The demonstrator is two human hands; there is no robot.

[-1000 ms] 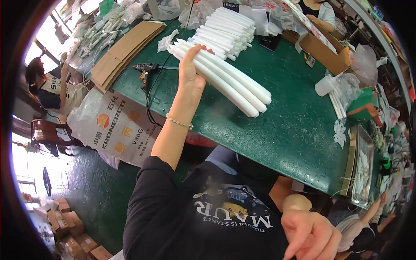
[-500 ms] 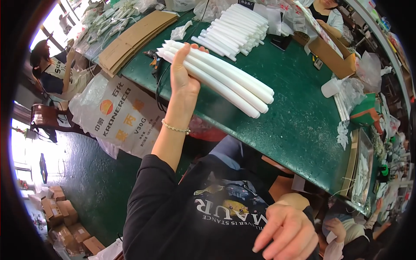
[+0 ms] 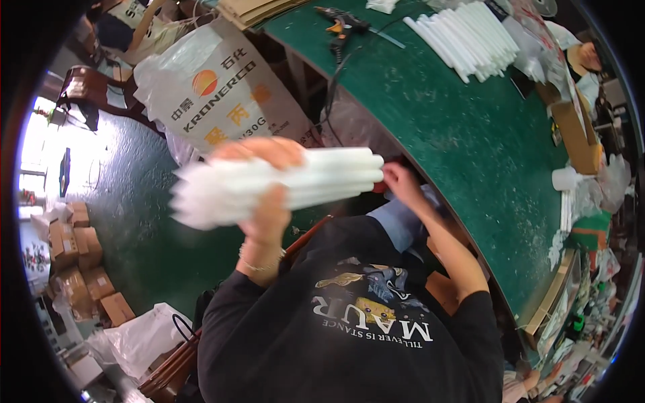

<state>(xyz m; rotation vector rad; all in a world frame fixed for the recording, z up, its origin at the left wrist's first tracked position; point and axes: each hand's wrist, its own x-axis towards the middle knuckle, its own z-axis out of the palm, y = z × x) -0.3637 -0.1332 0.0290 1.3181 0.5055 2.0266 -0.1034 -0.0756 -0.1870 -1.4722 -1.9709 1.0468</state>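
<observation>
bundle of white rods (image 3: 339,176): held in mid-air before the torso, off the near edge of the green table (image 3: 497,168); the rods lie side by side, nearly level; left hand (image 3: 267,213): wrapped around the left part of the bundle, fingers over the upper side, thumb across the near face, pressing the rods together; this wrap presumably keeps the rods parallel, as no band is visible around them; the left ends are blurred, so their shape cannot be confirmed; right hand (image 3: 400,180): fingers bent, just beside the right-hand ends; whether its fingertips touch those ends or pinch anything cannot be told; the left hand appears to bear the load, leaving the right hand free at the ends; stack of white rods (image 3: 463,40): laid on the far part of the table, rods aligned alongside one another, an arrangement that likely limits rolling; glue gun (image 3: 344,28): on the table near its left edge, apart from the stack; printed sack (image 3: 222,94): beside the table, below the cardboard sheets (image 3: 259,10).
</observation>
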